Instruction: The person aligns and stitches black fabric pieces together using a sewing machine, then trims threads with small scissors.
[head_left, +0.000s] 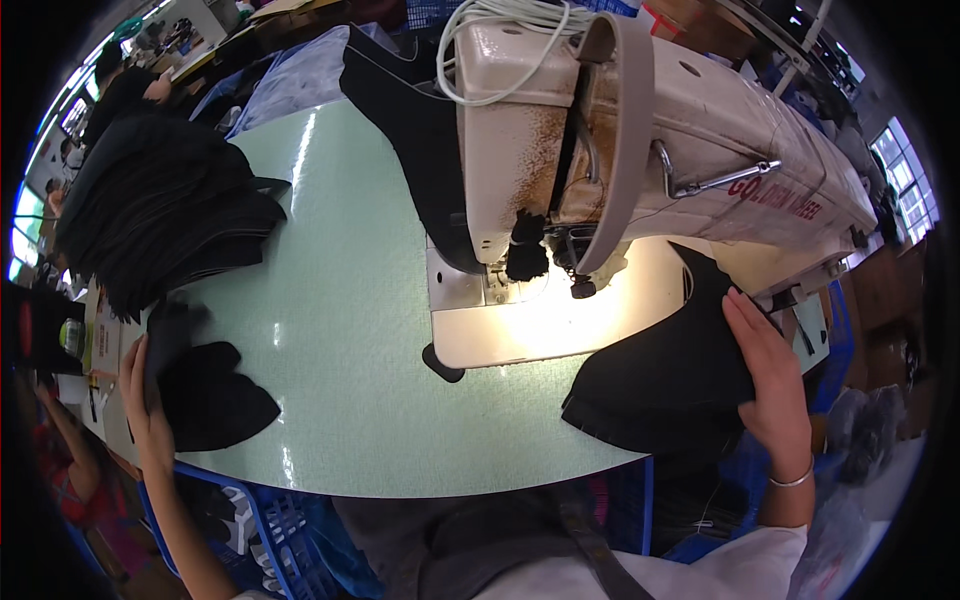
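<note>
At the table's left edge, my left hand (147, 405) closes on the side of a dark fabric piece (172, 335), which is smeared by motion; its fingertips are partly hidden. Beside it lie rounded black fabric pieces (220, 395). My right hand (770, 370) lies with its fingers stretched out on the right edge of a large curved black fabric piece (660, 375), which rests on the table and partly over the lit bed of the sewing machine (510, 110). Another long black piece (405, 120) runs down behind the machine's head to the needle area.
A thick stack of black fabric pieces (170, 205) stands at the far left of the pale green table (350, 300). Blue plastic baskets (285, 535) sit below the near edge. A small dark rounded piece (442, 363) lies by the machine bed. Other people work at the far left.
</note>
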